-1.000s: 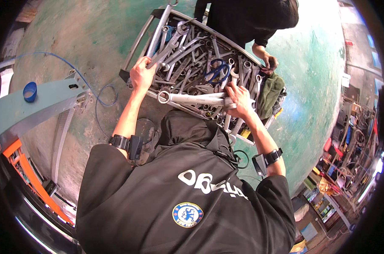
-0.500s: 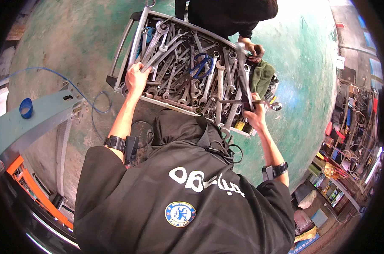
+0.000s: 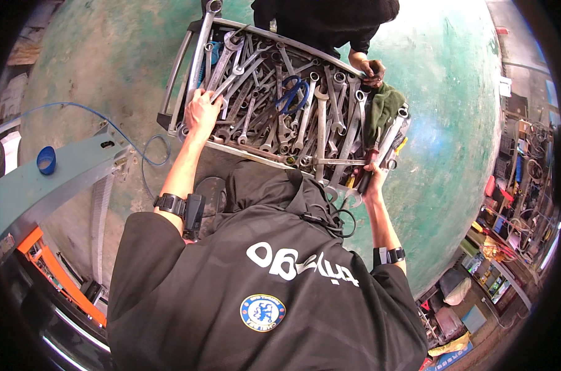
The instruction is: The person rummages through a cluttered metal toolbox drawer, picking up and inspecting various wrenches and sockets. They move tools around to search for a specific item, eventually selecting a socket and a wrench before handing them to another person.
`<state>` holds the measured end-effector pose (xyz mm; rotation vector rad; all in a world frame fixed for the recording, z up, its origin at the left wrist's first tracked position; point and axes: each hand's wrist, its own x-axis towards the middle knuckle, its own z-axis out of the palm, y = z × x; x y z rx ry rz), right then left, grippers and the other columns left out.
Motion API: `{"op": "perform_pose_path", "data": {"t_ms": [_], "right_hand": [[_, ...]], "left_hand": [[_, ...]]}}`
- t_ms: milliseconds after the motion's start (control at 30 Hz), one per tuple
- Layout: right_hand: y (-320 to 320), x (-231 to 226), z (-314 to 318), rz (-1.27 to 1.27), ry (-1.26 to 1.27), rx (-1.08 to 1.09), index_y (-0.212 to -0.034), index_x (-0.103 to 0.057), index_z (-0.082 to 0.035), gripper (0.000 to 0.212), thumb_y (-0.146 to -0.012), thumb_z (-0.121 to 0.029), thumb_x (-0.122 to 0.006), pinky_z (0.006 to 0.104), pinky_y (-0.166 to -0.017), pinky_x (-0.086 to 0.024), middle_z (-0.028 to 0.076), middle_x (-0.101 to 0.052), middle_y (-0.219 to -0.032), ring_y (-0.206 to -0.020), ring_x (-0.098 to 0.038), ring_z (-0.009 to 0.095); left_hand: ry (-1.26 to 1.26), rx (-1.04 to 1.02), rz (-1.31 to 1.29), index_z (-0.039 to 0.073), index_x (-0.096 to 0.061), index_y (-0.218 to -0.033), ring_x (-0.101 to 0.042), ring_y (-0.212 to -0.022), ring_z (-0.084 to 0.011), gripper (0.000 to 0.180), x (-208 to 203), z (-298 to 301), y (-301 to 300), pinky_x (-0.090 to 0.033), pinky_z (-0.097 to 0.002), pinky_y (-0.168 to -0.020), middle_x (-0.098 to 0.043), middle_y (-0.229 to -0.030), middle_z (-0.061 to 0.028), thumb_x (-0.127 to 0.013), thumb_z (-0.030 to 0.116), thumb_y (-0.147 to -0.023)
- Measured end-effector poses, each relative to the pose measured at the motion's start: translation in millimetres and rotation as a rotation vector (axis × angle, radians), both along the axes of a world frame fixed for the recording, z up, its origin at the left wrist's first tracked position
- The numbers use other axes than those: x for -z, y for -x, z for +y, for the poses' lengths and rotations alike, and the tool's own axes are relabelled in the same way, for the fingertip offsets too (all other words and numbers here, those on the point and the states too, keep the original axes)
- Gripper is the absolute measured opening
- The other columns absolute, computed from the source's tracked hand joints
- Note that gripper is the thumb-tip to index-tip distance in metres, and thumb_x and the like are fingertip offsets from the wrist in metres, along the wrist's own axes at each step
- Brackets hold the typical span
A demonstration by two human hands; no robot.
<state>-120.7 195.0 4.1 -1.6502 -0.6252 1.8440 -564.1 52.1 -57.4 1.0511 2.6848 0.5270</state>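
Handling wrenches (image 3: 321,127) heaped in a tray (image 3: 311,52), you seem to grasp one at the tray's left end with your left hand (image 3: 202,115); your right hand (image 3: 375,179) curls at its near right corner, hold unclear. Next likely calls for untangling.

Dull and shiny metal met matt cloth and worn paint.
The wrenches (image 3: 321,127) were bare metal, some smooth and softly shiny, others dull and darkened; the tool tray (image 3: 231,149) had a metal rim. The green cloth (image 3: 384,106) looked matt and rough, the black shirt (image 3: 187,297) matt and smooth. The blue cup (image 3: 46,161) resembled smooth plastic; the floor (image 3: 447,123) showed glossy, patchily worn green paint.
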Motion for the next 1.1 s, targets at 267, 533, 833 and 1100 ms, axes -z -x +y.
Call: {"op": "perform_pose_path", "data": {"t_ms": [267, 533, 833, 1100], "right_hand": [[-11, 12, 3, -0.468, 0.079, -0.442, -0.085, -0.067, 0.001, 0.03, -0.074, -0.026, -0.063, 0.0315, -0.07, -0.052, 0.011, -0.068, -0.079, -0.068, -0.065, 0.021], [-19, 4, 9, -1.103, -0.116, -1.209, -0.085, -0.069, -0.001, 0.06, -0.082, -0.059, -0.056, 0.0409, -0.066, -0.051, 0.017, -0.067, -0.072, -0.07, -0.067, 0.031], [-19, 11, 6, -1.156, -0.298, -1.367, -0.079, -0.066, 0.005, 0.077, -0.085, -0.069, -0.046, 0.0453, -0.066, -0.051, 0.023, -0.063, -0.067, -0.069, -0.067, 0.035], [-22, 12, 5, -1.102, -0.237, -1.344, -0.074, -0.066, 0.004, 0.079, -0.085, -0.071, -0.045, 0.0456, -0.062, -0.051, 0.023, -0.062, -0.065, -0.066, -0.066, 0.035]], "left_hand": [[-0.035, 0.173, 0.2, 0.009, -0.067, -0.095, -0.06, -0.095, -0.0292, 0.02, -4, 4, -8, -0.053, -0.0421, -0.071, -0.055, -0.109, -0.0091, -0.071, 0.022, -0.081], [-0.048, 0.181, 0.104, 0.006, -0.065, -0.098, -0.066, -0.076, -0.0361, 0.021, 8, 18, -4, -0.053, -0.0466, -0.068, -0.058, -0.093, -0.0136, -0.067, 0.021, -0.083], [0.212, 0.251, -0.268, 0.001, -0.069, -0.087, -0.067, -0.079, -0.0335, 0.041, -7, 35, 1, -0.053, -0.0425, -0.073, -0.068, -0.08, -0.0197, -0.074, 0.036, -0.067], [0.138, 0.215, -0.539, -0.002, -0.069, -0.086, -0.065, -0.069, -0.0225, 0.045, -21, 23, -28, -0.05, -0.0356, -0.07, -0.067, -0.073, -0.0161, -0.074, 0.038, -0.066]]}}
